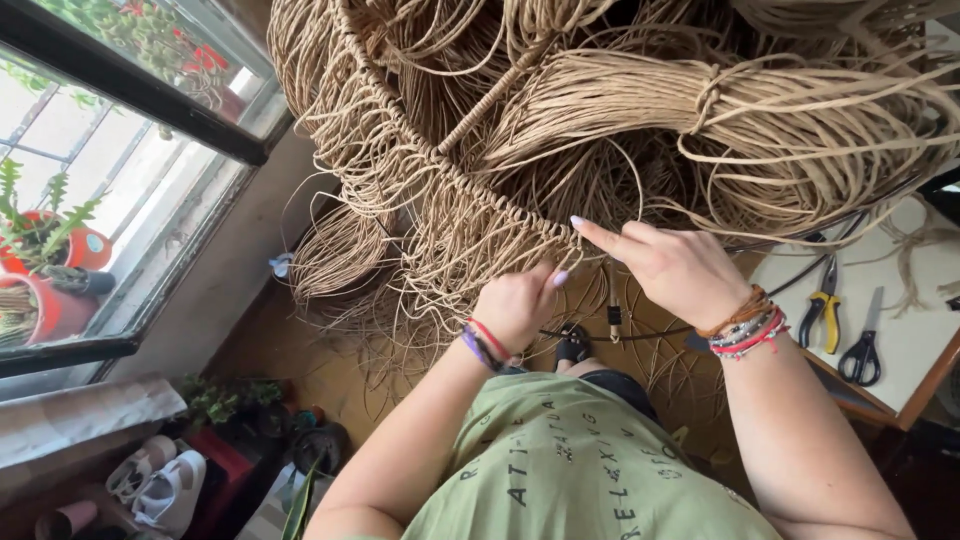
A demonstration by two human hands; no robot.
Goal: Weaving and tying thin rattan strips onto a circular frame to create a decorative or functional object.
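Rattan weave (450, 215) | left hand (515, 305) fisted, pinching strands under its rim | right hand (670, 265) beside, forefinger pointing at rim | pliers (825, 310), scissors (862, 350) well right

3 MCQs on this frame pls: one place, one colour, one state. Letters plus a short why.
1. Where do the pliers lie?
A. on the white table at the right
B. on the window sill
C. on the floor by the shoes

2. What colour are the pliers' handles?
A. red
B. yellow
C. blue

3. What is the right hand doing?
A. lying flat on the table
B. holding the scissors
C. pointing its index finger at the woven rim

Answers: 1 A, they lie on the white table beside the black scissors. 2 B, yellow grips show. 3 C, the finger reaches the woven rim, the left hand pinching strands below.
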